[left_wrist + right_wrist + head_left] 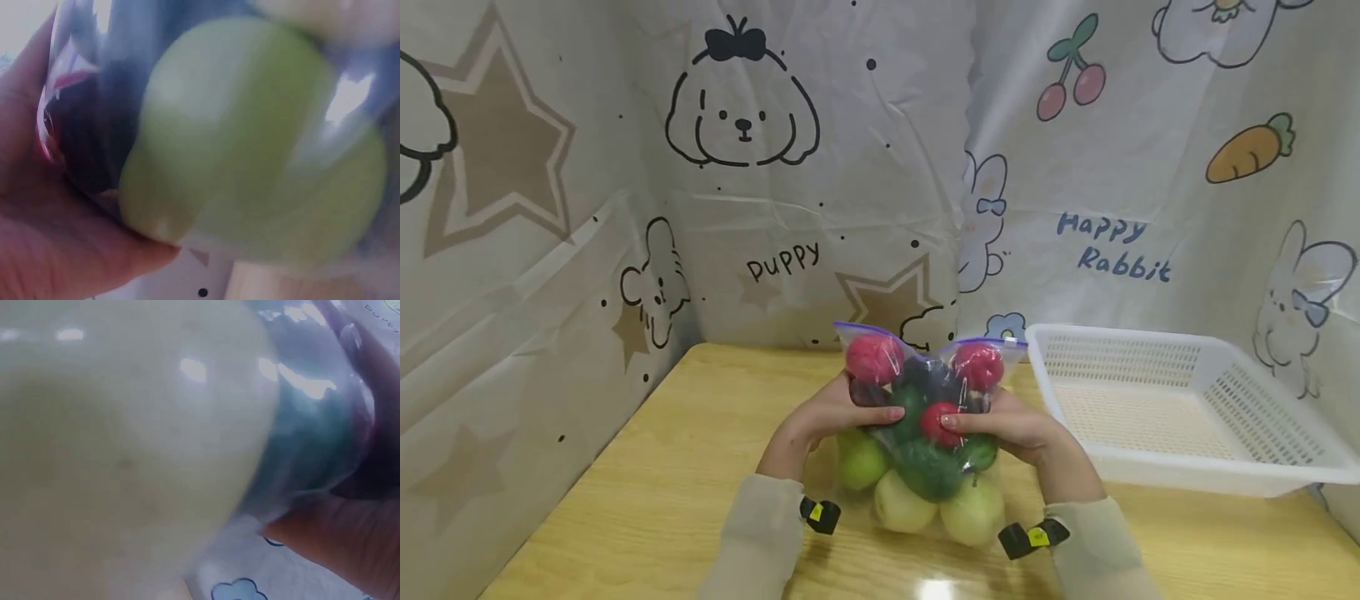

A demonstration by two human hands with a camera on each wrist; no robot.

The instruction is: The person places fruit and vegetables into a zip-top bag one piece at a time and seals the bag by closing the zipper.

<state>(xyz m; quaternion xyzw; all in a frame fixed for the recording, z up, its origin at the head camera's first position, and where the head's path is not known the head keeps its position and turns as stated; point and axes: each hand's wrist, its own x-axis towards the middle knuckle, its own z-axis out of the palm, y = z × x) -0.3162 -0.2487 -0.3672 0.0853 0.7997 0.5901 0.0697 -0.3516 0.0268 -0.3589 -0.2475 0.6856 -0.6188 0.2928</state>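
Both hands hold a clear zip bag (988,341) with a purple strip along its top, raised over the wooden table. Its top edge dips in the middle. My left hand (831,410) grips one side, thumb across the front; my right hand (1024,423) grips the other likewise. Inside are red round fruits (875,358), dark green fruits (928,468), a light green fruit (861,461) and pale yellow-green fruits (973,510) at the bottom. Dark purple items are partly hidden behind them. In the left wrist view, a light green fruit (231,125) presses against the plastic.
A white perforated plastic basket (1180,475) stands at the right on the wooden table (647,500). Printed cloth walls (850,208) with cartoon animals close in the back and both sides.
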